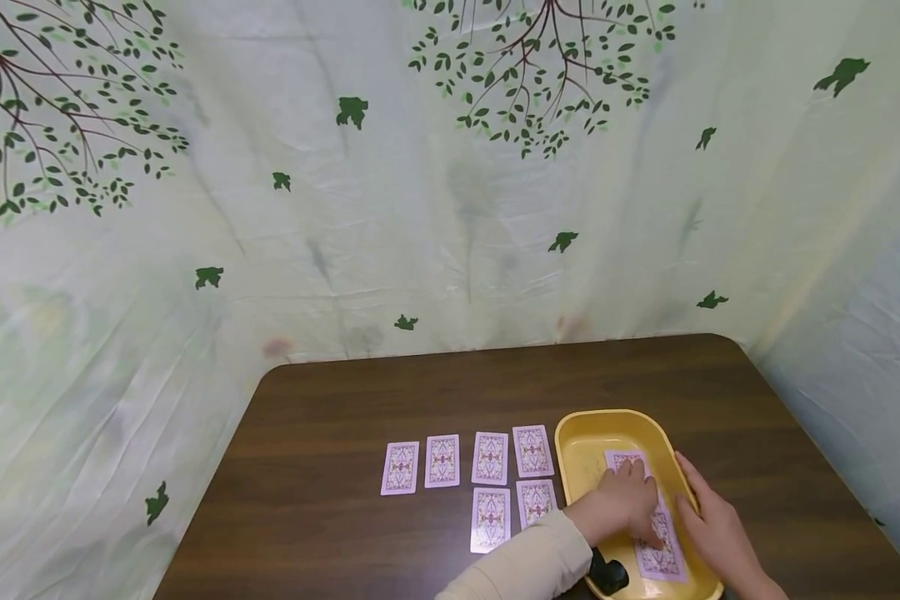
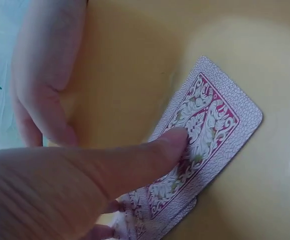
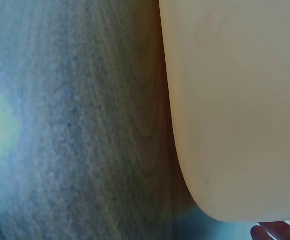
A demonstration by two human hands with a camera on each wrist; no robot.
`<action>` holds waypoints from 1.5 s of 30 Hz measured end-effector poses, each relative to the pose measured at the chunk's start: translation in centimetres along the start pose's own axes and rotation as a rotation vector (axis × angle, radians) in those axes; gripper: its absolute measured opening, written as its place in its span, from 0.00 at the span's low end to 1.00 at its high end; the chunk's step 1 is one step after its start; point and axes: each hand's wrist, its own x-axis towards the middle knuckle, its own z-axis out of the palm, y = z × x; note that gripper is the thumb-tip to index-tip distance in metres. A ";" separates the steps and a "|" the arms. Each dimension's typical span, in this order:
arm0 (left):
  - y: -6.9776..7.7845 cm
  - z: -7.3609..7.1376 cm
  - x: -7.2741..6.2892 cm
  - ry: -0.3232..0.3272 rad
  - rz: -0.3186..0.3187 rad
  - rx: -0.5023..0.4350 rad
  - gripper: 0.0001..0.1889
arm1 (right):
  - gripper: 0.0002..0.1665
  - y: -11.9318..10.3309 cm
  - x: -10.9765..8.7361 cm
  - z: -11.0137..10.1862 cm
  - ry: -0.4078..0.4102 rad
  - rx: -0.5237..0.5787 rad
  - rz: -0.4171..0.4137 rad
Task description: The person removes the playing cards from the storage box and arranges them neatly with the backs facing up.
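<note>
From where I stand, the left hand (image 1: 630, 502) rests on the overlapping cards (image 1: 663, 557) inside the yellow tray (image 1: 592, 467), its grip spread apart, while the right hand (image 1: 720, 533) has its grip clamped on the rim, so uneven pressure might skew the cards.

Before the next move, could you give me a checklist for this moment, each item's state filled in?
1. Tray held: ok, the right hand grips its right side.
2. Left hand at the tray cards: ok, its thumb lies over one.
3. Tray cards separated: not ok, the left wrist view shows overlap.
4. Table cards face down: ok, all six visible ones show patterned backs.
5. Table cards unobstructed: not ok, the sleeve covers part of one.
6. Tray card count: cannot tell, the hand and overlap hide it.
</note>
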 end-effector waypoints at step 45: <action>1.1 0.1 0.2 0.080 0.084 -0.069 0.35 | 0.29 0.1 -0.1 0.2 0.026 0.018 -0.010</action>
